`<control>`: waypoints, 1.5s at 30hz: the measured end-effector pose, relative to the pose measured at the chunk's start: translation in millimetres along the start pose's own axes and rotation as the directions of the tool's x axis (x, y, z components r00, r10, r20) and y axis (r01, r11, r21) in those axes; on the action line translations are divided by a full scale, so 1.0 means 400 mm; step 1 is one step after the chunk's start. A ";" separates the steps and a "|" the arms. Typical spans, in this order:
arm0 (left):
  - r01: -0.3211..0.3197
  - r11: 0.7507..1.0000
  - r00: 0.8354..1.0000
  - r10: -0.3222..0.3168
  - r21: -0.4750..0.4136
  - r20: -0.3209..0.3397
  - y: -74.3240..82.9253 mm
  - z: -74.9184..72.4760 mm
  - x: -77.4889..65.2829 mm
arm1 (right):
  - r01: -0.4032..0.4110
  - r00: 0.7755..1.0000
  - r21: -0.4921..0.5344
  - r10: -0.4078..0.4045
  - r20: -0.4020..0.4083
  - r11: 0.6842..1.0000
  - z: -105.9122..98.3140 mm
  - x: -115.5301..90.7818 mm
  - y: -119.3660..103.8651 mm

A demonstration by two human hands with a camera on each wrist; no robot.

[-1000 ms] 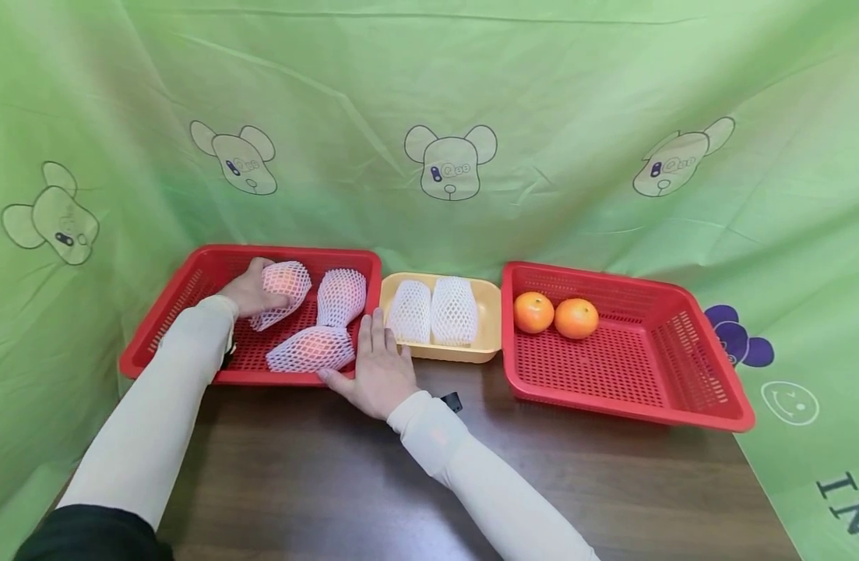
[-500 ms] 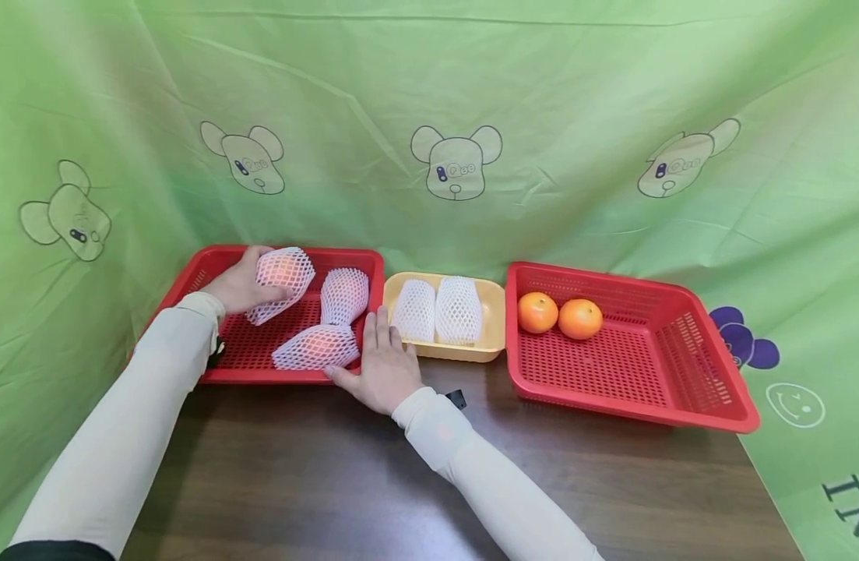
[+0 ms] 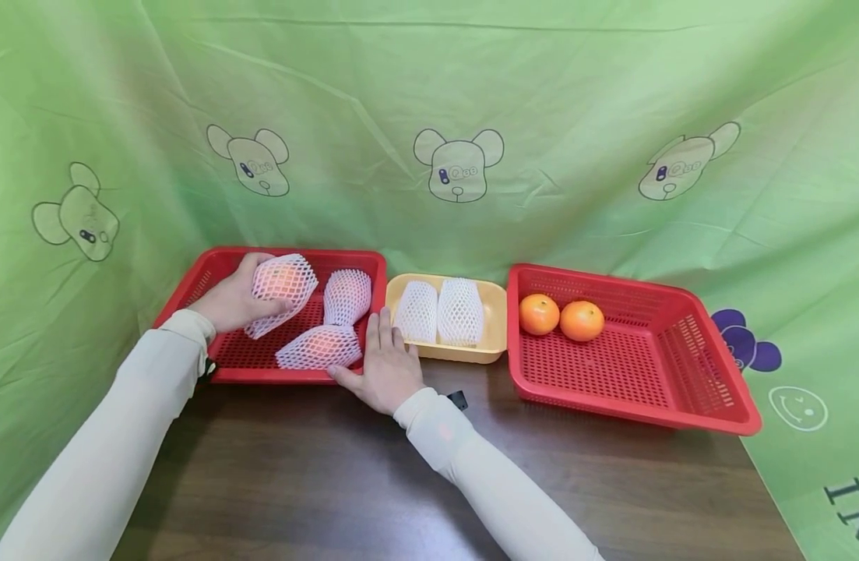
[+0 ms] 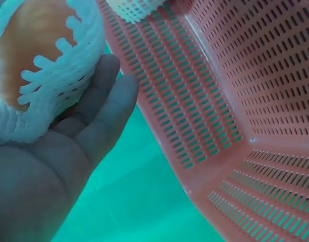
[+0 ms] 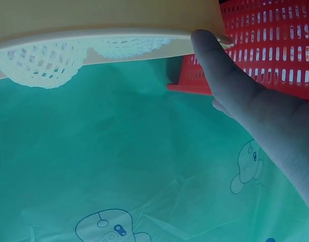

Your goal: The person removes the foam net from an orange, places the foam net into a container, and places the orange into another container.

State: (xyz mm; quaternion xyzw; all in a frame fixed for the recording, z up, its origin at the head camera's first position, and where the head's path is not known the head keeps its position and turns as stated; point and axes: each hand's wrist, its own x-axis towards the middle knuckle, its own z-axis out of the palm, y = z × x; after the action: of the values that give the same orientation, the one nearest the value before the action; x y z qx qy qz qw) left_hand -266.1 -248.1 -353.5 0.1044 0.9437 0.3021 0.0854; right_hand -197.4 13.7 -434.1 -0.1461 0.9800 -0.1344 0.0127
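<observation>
1. The left hand (image 3: 233, 302) has its fingers curled round a wrapped orange (image 3: 283, 282), in or just above the left basket (image 3: 275, 377); the clearance cannot be told. The foam net (image 4: 13, 121) leaves part of the fruit bare, so a squeeze might push the orange out.
2. A loose grip on that soft net could let it slide, dropping fruit onto the two other wrapped oranges (image 3: 348, 294).
3. The right hand (image 3: 387, 374) lies flat, thumb spread, at the left basket's near right corner. Leaning hard there may tip or shift it on the tabletop (image 3: 296, 467).
4. Its fingers sit beside the tray (image 3: 494, 312), so a sideways nudge could jostle the spare nets (image 3: 460, 312).
</observation>
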 end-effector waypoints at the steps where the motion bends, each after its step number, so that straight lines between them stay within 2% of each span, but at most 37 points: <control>1: -0.005 1.000 1.000 0.005 -0.001 -0.002 0.000 0.003 -0.006 | 0.000 1.000 0.001 0.000 -0.001 1.000 0.001 0.000 0.001; 10: -0.087 0.996 0.996 0.087 -0.011 -0.025 0.003 0.039 -0.068 | -0.004 0.999 0.012 0.005 -0.039 1.000 0.002 -0.009 0.012; 15: -0.122 0.992 0.992 0.121 -0.029 -0.034 0.012 0.059 -0.105 | 0.023 0.998 0.032 -0.021 -0.053 0.999 -0.004 -0.030 0.026; 22: -0.184 0.979 0.982 0.179 -0.083 -0.066 0.029 0.096 -0.145 | 0.063 0.997 0.034 -0.062 -0.048 0.997 -0.008 -0.091 0.061; 26: -0.224 0.967 0.973 0.215 -0.118 -0.084 0.039 0.130 -0.160 | 0.081 0.996 0.046 -0.079 -0.040 0.996 -0.013 -0.133 0.086; 31: -0.259 0.953 0.965 0.247 -0.161 -0.088 0.053 0.174 -0.173 | 0.107 0.992 0.052 -0.103 -0.077 0.993 -0.020 -0.183 0.124; 35: -0.303 0.932 0.952 0.289 -0.199 -0.098 0.069 0.198 -0.181 | 0.122 0.988 0.055 -0.116 -0.103 0.991 -0.023 -0.222 0.156; 39: -0.363 0.902 0.932 0.347 -0.235 -0.109 0.099 0.228 -0.187 | 0.116 0.987 0.075 -0.107 -0.122 0.990 -0.023 -0.258 0.196; 45: -0.438 0.856 0.898 0.432 -0.275 -0.084 0.156 0.298 -0.194 | 0.095 0.987 0.118 -0.078 -0.138 0.989 -0.030 -0.311 0.253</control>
State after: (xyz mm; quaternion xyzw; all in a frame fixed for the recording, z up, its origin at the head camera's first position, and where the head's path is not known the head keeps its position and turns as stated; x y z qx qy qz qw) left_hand -155.6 -151.8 -405.0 0.2983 0.8426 0.4480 0.0202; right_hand -107.7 146.1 -451.3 -0.1781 0.9612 -0.2048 -0.0493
